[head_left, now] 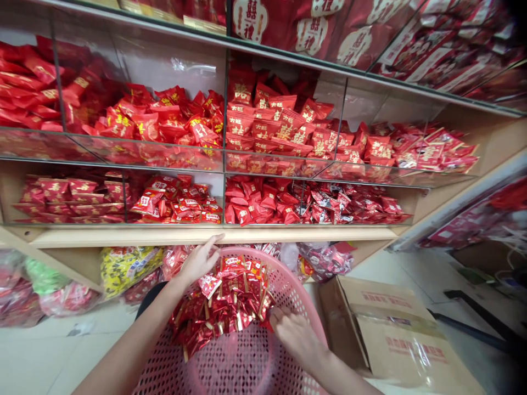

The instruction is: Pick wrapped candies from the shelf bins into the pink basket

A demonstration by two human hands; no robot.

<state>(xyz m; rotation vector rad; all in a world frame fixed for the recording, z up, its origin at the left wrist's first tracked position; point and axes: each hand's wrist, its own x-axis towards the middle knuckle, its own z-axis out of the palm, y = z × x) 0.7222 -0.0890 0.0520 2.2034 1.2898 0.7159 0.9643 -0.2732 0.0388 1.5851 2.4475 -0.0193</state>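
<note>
A pink perforated plastic basket (307, 296) stands in front of the shelf, with a heap of red and gold wrapped candy packets (234, 302) in its far half. My left hand (201, 260) is over the basket's far left rim, fingers stretched out towards the shelf's lower board and nothing seen in them. Inside the basket's right side, my right hand (294, 332) is closed at the edge of the heap. A red candy packet (267, 318) shows at its curled fingertips, mostly covered by them.
Shelves with clear dividers (224, 159) hold many red packets. Beneath the wooden board (123, 237) lie bagged goods, including a yellow bag (129, 269). A cardboard box (395, 329) stands right of the basket on the tiled floor (33, 351).
</note>
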